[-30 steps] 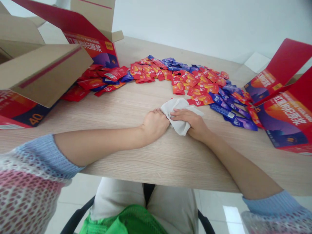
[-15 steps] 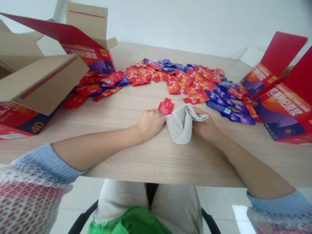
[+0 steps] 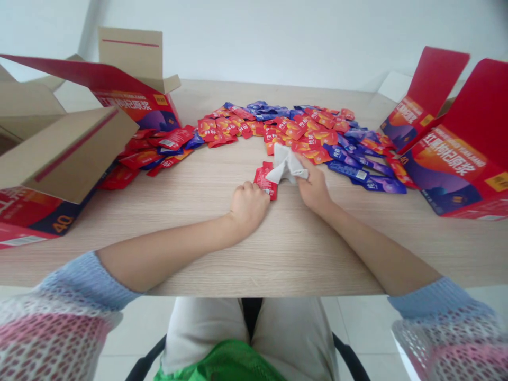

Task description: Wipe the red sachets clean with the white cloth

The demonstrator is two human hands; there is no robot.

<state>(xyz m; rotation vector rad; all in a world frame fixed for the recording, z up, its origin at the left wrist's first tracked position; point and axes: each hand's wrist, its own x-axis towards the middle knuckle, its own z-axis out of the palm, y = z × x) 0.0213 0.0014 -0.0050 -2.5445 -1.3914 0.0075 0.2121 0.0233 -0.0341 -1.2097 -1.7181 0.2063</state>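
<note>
My left hand point(image 3: 250, 208) is closed at the left edge of a red sachet point(image 3: 265, 180), which lies on the table with its printed back upward. The fingers curl under, so their exact grip is partly hidden. In my right hand point(image 3: 315, 185) is a crumpled white cloth point(image 3: 287, 165), pinched between the fingers. The cloth hangs over the sachet's upper right side. Just beyond it spreads a pile of red sachets point(image 3: 293, 127), with blue sachets point(image 3: 349, 156) on its right side.
Opened cartons stand at the left, a near one point(image 3: 59, 153) and a far one point(image 3: 130, 100). Two more, a near carton point(image 3: 460, 164) and a far carton point(image 3: 408, 119), stand at the right. More sachets point(image 3: 159, 148) lie by the left cartons. A white wall rises behind the table point(image 3: 190, 254).
My right hand has carried the cloth up and away from me, over the sachet's upper right. My left hand stays at the sachet, which now lies slanted. The view has shifted slightly.
</note>
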